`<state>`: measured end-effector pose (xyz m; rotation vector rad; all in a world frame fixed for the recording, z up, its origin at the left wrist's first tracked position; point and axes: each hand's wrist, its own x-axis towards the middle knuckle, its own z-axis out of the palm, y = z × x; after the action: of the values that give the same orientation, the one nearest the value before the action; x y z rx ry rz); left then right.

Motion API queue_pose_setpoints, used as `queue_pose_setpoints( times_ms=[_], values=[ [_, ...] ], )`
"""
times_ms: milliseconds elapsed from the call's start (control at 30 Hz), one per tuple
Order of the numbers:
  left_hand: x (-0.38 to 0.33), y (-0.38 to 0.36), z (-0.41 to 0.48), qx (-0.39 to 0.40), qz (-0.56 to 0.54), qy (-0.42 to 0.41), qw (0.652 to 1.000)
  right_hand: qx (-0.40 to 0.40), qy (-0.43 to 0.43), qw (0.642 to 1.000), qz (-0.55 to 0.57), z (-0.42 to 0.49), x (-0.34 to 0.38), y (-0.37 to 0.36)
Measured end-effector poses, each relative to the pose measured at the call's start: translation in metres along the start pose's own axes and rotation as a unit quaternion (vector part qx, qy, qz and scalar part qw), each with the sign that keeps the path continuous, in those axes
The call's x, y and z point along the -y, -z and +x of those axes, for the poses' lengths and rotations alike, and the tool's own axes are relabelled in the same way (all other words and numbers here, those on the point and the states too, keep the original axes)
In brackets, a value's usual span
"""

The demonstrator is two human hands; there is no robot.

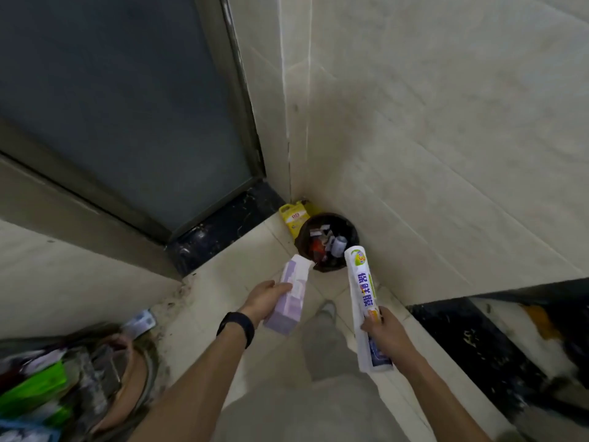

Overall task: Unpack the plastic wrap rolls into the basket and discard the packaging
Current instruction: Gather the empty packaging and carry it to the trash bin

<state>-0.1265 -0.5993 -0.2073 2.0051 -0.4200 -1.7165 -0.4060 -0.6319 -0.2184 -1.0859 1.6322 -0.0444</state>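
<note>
the plastic wrap roll [363,288] sits in the right hand [387,336], fingers wrapped round its lower end, its top reaching up past the grip toward the trash bin [328,240]. the left hand [266,299] clasps the purple packaging box [291,298], open end pointing ahead at the bin. looks like unboxing is done; binning the box and basketing the roll remain.

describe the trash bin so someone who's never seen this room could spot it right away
Where the two tiled walls meet beside the dark door, a trash bin stands on the floor. It is round, dark and full of scraps, unlike the flat yellow package leaning behind it.
</note>
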Motion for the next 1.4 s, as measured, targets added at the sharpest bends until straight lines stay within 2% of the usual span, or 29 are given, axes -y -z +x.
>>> queue_pose_setpoints(
  times_ms=[200, 400, 633, 767, 900, 1033, 1100, 1267, 1400],
  values=[
    [-0.066, -0.014, 0.066, -0.017, 0.002, 0.065, 0.998, 0.052, -0.046, 0.997, -0.028, 0.108, 0.049, 0.023],
    [-0.098, -0.028, 0.166, -0.027, 0.06, 0.075, 0.995, 0.089, -0.112, 0.988, -0.061, 0.209, 0.08, 0.015],
    [-0.078, -0.056, 0.335, -0.004, 0.069, 0.099, 0.993, 0.08, -0.155, 0.98, -0.092, 0.348, 0.067, -0.039],
    [-0.052, -0.075, 0.431, -0.015, 0.137, 0.068, 0.988, 0.048, -0.155, 0.981, -0.109, 0.422, 0.04, -0.071],
    [-0.026, -0.089, 0.488, 0.044, 0.159, 0.064, 0.984, 0.072, -0.138, 0.983, -0.096, 0.47, 0.019, -0.093],
    [-0.01, -0.087, 0.489, 0.107, 0.252, 0.101, 0.957, 0.144, -0.124, 0.949, -0.252, 0.466, 0.009, -0.094],
    [-0.012, -0.077, 0.47, 0.117, 0.28, 0.099, 0.948, 0.145, -0.121, 0.935, -0.299, 0.453, 0.016, -0.088],
    [-0.061, -0.039, 0.387, 0.115, 0.347, 0.063, 0.929, 0.122, -0.079, 0.935, -0.322, 0.385, 0.079, -0.063],
    [-0.131, -0.01, 0.308, 0.1, 0.494, -0.015, 0.864, 0.087, -0.03, 0.946, -0.311, 0.311, 0.148, -0.03]
  ],
)
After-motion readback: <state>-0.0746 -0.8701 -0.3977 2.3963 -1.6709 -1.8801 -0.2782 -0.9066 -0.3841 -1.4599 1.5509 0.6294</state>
